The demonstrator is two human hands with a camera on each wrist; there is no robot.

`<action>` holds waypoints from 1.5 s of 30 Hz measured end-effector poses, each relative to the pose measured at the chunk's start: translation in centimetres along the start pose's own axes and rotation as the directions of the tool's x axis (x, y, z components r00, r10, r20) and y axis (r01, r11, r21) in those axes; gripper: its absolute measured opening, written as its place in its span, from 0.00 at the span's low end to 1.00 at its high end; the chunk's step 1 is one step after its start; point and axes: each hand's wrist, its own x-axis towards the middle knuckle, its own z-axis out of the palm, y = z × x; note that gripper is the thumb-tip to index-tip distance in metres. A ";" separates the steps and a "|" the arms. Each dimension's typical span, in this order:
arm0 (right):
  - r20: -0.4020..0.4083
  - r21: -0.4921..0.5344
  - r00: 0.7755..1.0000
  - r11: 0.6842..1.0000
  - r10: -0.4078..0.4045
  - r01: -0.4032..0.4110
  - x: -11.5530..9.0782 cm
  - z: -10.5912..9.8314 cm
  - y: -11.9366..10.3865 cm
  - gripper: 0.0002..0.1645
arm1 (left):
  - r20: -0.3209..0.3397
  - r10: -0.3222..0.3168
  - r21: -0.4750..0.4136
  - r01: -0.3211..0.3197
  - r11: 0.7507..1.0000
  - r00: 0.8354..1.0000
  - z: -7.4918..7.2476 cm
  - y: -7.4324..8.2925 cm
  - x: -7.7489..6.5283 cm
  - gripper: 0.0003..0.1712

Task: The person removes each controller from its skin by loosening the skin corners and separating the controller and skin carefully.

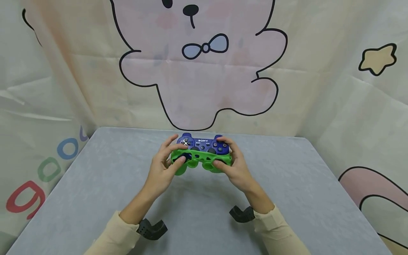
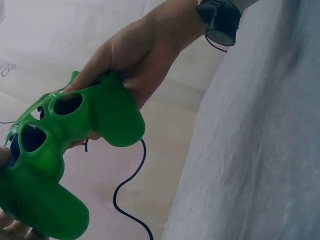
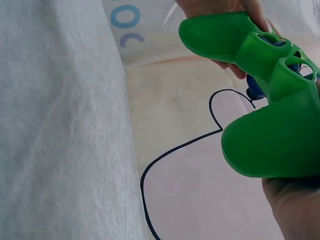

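A blue Sony game controller [image 1: 203,141] is held up over the table, its top half showing above a green stretchy controller cover [image 1: 204,156]. The cover lies over the lower part, and blue shows through some of its holes. My left hand [image 1: 161,172] grips the left end, thumb on the cover and a finger across the controller's left side. At the other end my right hand [image 1: 238,172] holds both, its thumb on the cover and index finger near the top right buttons. In the left wrist view the cover's rounded grips [image 2: 117,112] face the camera. The cover hides much of the right hand in the right wrist view.
A grey cloth-covered table [image 1: 204,219] lies beneath the hands. Behind it hangs a curtain [image 1: 204,78] with a cartoon bear, and printed fabric runs along both sides. Each wrist wears a black camera mount [image 1: 152,229].
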 end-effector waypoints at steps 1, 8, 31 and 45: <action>-0.005 0.007 1.000 1.000 -0.004 0.004 0.0 0.0 0.0 0.35 | -0.006 0.009 0.010 -0.008 1.000 1.000 0.1 0.0 0.0 0.15; -0.046 0.005 0.998 1.000 -0.031 0.031 -0.1 0.8 0.4 0.36 | -0.014 0.000 0.070 0.001 0.998 1.000 0.3 -0.1 -0.1 0.08; -0.148 0.091 0.988 0.994 -0.040 0.054 0.1 -0.1 -0.2 0.36 | 0.053 0.046 0.042 -0.048 0.998 0.998 0.2 0.0 -0.2 0.33; -0.131 0.066 0.991 0.997 -0.038 0.047 0.2 1.0 0.0 0.42 | 0.026 -0.006 0.099 0.003 0.995 1.000 0.3 -0.3 0.1 0.31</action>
